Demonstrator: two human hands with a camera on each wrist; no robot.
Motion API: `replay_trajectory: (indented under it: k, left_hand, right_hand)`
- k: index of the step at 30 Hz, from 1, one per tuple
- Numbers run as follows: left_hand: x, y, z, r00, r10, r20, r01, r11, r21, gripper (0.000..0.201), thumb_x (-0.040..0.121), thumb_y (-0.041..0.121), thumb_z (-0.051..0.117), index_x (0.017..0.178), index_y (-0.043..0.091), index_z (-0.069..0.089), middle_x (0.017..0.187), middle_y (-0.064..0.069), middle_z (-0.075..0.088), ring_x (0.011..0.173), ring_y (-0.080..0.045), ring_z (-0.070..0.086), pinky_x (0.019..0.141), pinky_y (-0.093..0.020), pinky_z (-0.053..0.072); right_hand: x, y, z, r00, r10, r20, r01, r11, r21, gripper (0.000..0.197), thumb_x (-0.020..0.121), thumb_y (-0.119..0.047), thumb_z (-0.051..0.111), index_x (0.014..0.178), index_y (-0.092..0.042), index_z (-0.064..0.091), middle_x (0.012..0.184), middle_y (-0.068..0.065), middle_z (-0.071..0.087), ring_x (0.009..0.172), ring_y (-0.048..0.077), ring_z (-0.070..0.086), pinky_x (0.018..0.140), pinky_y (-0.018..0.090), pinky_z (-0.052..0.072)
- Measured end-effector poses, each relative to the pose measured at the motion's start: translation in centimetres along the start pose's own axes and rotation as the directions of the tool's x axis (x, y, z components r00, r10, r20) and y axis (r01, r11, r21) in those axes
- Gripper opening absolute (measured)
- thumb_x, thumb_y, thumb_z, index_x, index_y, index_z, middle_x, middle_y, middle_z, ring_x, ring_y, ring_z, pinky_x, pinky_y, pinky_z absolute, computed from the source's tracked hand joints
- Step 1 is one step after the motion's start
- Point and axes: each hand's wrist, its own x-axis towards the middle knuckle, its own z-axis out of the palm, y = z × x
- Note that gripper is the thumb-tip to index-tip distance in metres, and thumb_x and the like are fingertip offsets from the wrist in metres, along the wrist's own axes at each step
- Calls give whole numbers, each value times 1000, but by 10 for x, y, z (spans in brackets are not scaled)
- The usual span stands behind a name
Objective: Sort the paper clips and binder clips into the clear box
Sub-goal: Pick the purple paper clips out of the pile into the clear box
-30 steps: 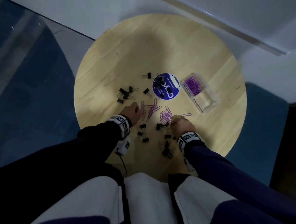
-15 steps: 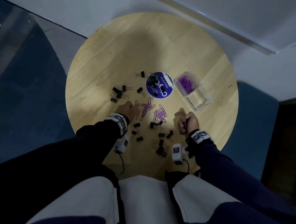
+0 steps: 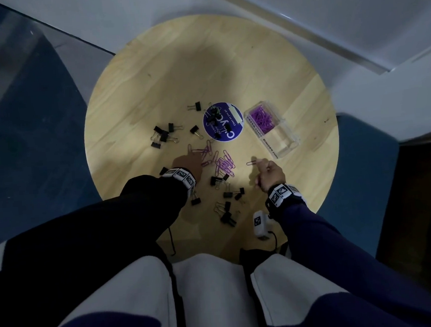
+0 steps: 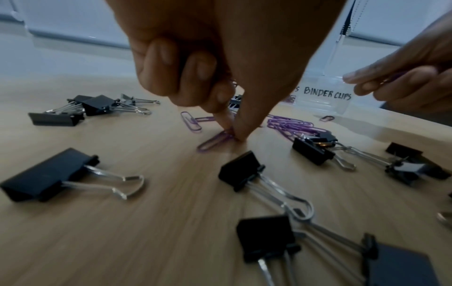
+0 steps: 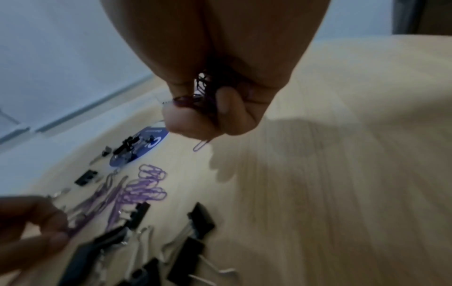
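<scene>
Purple paper clips (image 3: 223, 162) lie scattered mid-table among black binder clips (image 3: 226, 194). The clear box (image 3: 281, 135) stands at the right, its far half holding purple clips (image 3: 263, 117) and its near half, labelled binder clips (image 4: 327, 94), showing none. My left hand (image 3: 187, 162) reaches down and pinches one purple paper clip (image 4: 215, 142) against the wood with thumb and forefinger. My right hand (image 3: 270, 172) is lifted off the table, fist closed around a bunch of purple paper clips (image 5: 203, 92). One loose clip (image 3: 252, 162) lies just ahead of it.
A round purple lid (image 3: 223, 122) with several binder clips on it sits left of the box. More binder clips (image 3: 164, 136) lie in a cluster at the left. The round wooden table (image 3: 202, 62) is bare across its far half. My knees are under its near edge.
My right hand has left the clip pile and moved right and up toward the box with a bunch of clips. My left hand has stayed at the pile's left side.
</scene>
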Motion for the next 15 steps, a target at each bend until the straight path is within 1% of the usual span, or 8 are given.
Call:
replay_trajectory:
  k: [2, 4, 5, 7, 9, 10, 12, 15]
  left_hand:
    - [-3, 0, -1, 1000, 12, -4, -12, 999, -48, 35, 100, 25, 40, 129, 6, 46, 135, -19, 52, 109, -35, 60, 87, -41, 49]
    - [-5, -2, -2, 999, -8, -36, 2, 989, -146, 34, 100, 28, 39, 125, 7, 47, 130, -17, 51, 109, -36, 58, 89, -42, 48]
    - [-6, -4, -2, 998, -26, -61, 14, 982, -188, 34, 100, 30, 38, 124, 7, 47, 130, -17, 48, 108, -36, 56, 89, -43, 48]
    - [-8, -8, -4, 992, -53, -111, 23, 967, -252, 34, 101, 31, 35, 122, 6, 46, 127, -17, 46, 106, -36, 54, 86, -42, 47]
    - [-12, -13, -5, 989, -37, -143, -8, 953, -302, 31, 101, 30, 36, 118, 6, 46, 120, -17, 48, 102, -36, 54, 85, -42, 46]
    - [-14, -16, -5, 988, -20, -156, -32, 946, -324, 28, 101, 29, 37, 115, 6, 46, 117, -17, 50, 98, -35, 54, 83, -41, 46]
    - [-20, -22, -5, 983, -9, -182, -58, 931, -361, 24, 100, 28, 39, 110, 8, 47, 110, -16, 52, 91, -33, 54, 80, -40, 46]
    - [-26, -30, -3, 976, -49, -210, -49, 899, -435, 23, 99, 29, 42, 108, 9, 47, 101, -13, 56, 79, -28, 52, 71, -35, 42]
  right_hand:
    - [4, 2, -4, 996, -77, -37, 69, 982, -173, 43, 96, -52, 43, 89, -12, 56, 74, 8, 63, 69, 26, 64, 60, 24, 42]
    - [5, 2, -7, 995, -100, -25, 90, 962, -260, 47, 96, -55, 41, 97, -14, 62, 96, 10, 66, 98, 30, 63, 77, 28, 45]
    - [4, 2, -7, 993, -112, -19, 101, 948, -302, 46, 95, -57, 40, 100, -19, 65, 105, 9, 68, 104, 30, 62, 84, 30, 46]
    - [4, -1, -11, 983, -182, -6, 162, 890, -426, 39, 90, -59, 45, 88, -25, 63, 96, 4, 69, 96, 30, 63, 78, 31, 48]
    - [4, -5, -13, 971, -237, 27, 206, 779, -592, 27, 91, -49, 50, 95, -25, 60, 90, 5, 66, 86, 30, 61, 72, 30, 45]
    - [5, -8, -15, 967, -247, 64, 228, 723, -652, 23, 93, -42, 49, 108, -28, 60, 98, 8, 67, 88, 31, 61, 74, 32, 45]
    - [11, -8, -16, 956, -261, 135, 275, 635, -722, 35, 96, -32, 43, 130, -34, 54, 120, 8, 65, 104, 32, 60, 86, 34, 45]
    - [14, -11, -16, 947, -290, 140, 291, 585, -757, 39, 95, -25, 40, 130, -33, 56, 130, 3, 61, 111, 29, 59, 91, 34, 45]
